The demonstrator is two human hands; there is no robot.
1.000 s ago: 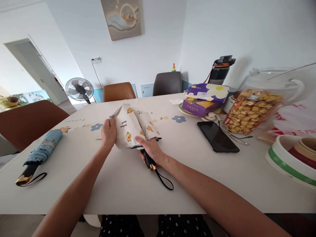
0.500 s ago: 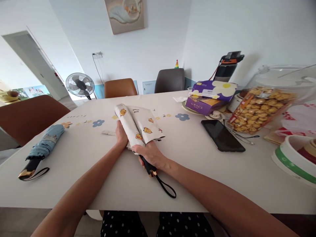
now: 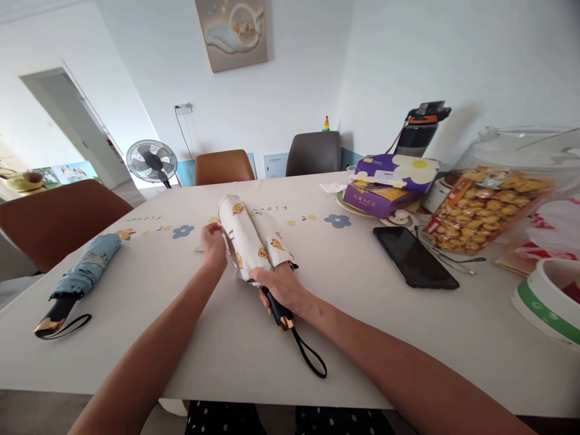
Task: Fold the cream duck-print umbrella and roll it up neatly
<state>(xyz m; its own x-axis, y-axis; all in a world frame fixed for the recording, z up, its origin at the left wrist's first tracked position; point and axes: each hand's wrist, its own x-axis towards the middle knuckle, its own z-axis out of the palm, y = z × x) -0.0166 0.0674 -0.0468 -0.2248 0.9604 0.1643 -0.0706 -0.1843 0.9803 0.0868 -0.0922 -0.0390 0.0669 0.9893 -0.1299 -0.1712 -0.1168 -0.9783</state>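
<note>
A folded white umbrella (image 3: 244, 232) with yellow duck prints lies slanted on the table, its canopy loosely wrapped. My right hand (image 3: 281, 287) is closed around the canopy's lower end and the top of the black handle. A gold-coloured band and a black wrist loop (image 3: 312, 356) extend below that grip. At the canopy's left edge, my left hand (image 3: 212, 246) has its fingers curled in a pinch against the loose fabric; the fingertips are partly hidden. A light strip, possibly the umbrella's strap, shows beside the left hand.
To the left lies a closed blue umbrella (image 3: 88, 266) with a black handle. On the right are a black phone (image 3: 414, 257), purple boxes (image 3: 371, 198), a bottle (image 3: 417, 136), a snack jar (image 3: 492, 208) and a white-green roll (image 3: 548, 302). Chairs stand beyond the table (image 3: 344, 362).
My left hand has moved slightly left and up from the umbrella's side, and the canopy fabric there now flares out. My right hand keeps its grip. The camera view has shifted slightly.
</note>
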